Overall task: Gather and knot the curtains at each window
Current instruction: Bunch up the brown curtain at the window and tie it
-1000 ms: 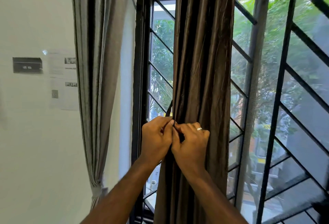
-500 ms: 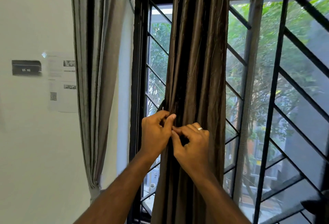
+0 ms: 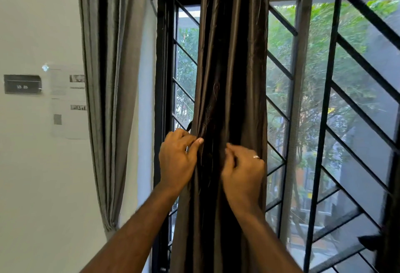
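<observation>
A dark brown curtain (image 3: 233, 66) hangs bunched in front of the window, from the top of the view to the bottom. My left hand (image 3: 176, 160) pinches its left edge between thumb and fingers at about mid height. My right hand (image 3: 243, 169), with a ring on one finger, grips folds near the curtain's right side. A dark vertical gap in the folds shows between the two hands. A grey curtain (image 3: 108, 99) hangs against the wall on the left, gathered narrow near its lower end.
Black diagonal window bars (image 3: 337, 103) cover the glass behind the brown curtain, with trees outside. The black window frame (image 3: 161, 77) stands left of my hands. A small dark plate (image 3: 22, 84) and printed sheets (image 3: 67, 101) hang on the white wall at left.
My hands were touching at the front of the brown curtain; now they are apart, the right one further right, opening a gap in the folds. The view has tilted slightly.
</observation>
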A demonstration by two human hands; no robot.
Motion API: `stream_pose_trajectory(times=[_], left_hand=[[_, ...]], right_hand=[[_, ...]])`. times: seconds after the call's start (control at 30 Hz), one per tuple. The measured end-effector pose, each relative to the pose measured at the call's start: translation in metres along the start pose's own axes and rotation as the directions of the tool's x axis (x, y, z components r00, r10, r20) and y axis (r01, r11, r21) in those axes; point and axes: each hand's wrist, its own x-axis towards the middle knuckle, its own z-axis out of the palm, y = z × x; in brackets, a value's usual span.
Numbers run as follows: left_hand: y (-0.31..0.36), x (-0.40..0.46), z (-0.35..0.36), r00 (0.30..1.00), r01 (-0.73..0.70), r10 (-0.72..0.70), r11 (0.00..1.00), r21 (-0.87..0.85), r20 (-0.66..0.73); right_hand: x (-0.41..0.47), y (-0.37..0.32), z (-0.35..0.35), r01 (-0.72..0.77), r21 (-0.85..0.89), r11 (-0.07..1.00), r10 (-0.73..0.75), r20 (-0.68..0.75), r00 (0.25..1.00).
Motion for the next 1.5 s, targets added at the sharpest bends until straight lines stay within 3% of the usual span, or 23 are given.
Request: stream_pose_trajectory(times=[0.07,0.17,0.4,0.57,0.7,0.83,0.9,1.0,1.07,1.23,1.33,1.37,1.5], left_hand=[[0.000,-0.001,0.001,1.000,-0.011,0.011,0.999,-0.035,-0.004],[0.008,-0.002,0.003,0.999,-0.021,0.023,0.996,-0.089,0.023],[0.011,-0.007,0.004,0.995,0.014,0.012,0.966,-0.257,0.097],[0.018,-0.004,0.001,0.989,-0.007,0.046,0.962,-0.272,0.139],[0.019,0.009,0.002,0.985,0.052,-0.007,0.964,-0.260,0.171],[0.020,0.017,0.005,0.983,0.021,0.024,0.971,-0.239,0.181],[0.014,0.014,0.005,0.988,0.003,0.031,0.977,-0.214,0.154],[0.003,0.013,0.006,0.990,-0.034,0.055,0.987,-0.160,0.129],[0.000,0.012,0.008,0.990,-0.059,0.076,0.988,-0.142,0.117],[0.000,0.009,0.008,0.990,-0.104,0.114,0.989,-0.104,0.089],[-0.005,0.011,0.008,0.991,-0.101,0.109,0.990,-0.100,0.075],[-0.004,0.010,0.009,0.990,-0.104,0.113,0.989,-0.105,0.082],[0.009,0.009,0.016,0.987,-0.129,0.138,0.986,-0.101,0.083]], right_hand=[[0.003,0.005,0.002,-0.090,0.074,0.993,0.092,-0.031,0.995],[-0.004,-0.012,0.009,0.113,0.102,0.988,-0.119,0.052,0.991],[-0.003,-0.015,0.017,0.032,0.213,0.977,-0.064,0.144,0.987],[-0.004,-0.016,0.016,-0.018,0.241,0.970,-0.024,0.170,0.985],[-0.004,-0.020,0.014,0.019,0.225,0.974,-0.062,0.188,0.980],[-0.001,-0.016,0.008,0.054,0.244,0.968,-0.106,0.205,0.973],[-0.003,-0.018,-0.004,0.074,0.256,0.964,-0.113,0.143,0.983],[0.001,-0.014,-0.013,-0.061,0.236,0.970,0.070,-0.027,0.997],[0.002,-0.008,-0.011,-0.143,0.199,0.970,0.147,-0.006,0.989],[-0.005,0.009,-0.006,0.059,0.119,0.991,-0.063,0.028,0.998],[0.002,0.026,-0.010,-0.131,0.168,0.977,0.147,-0.089,0.985],[0.000,0.025,-0.010,-0.133,0.180,0.975,0.146,-0.065,0.987],[-0.015,-0.004,0.007,0.080,0.236,0.968,-0.097,0.062,0.993]])
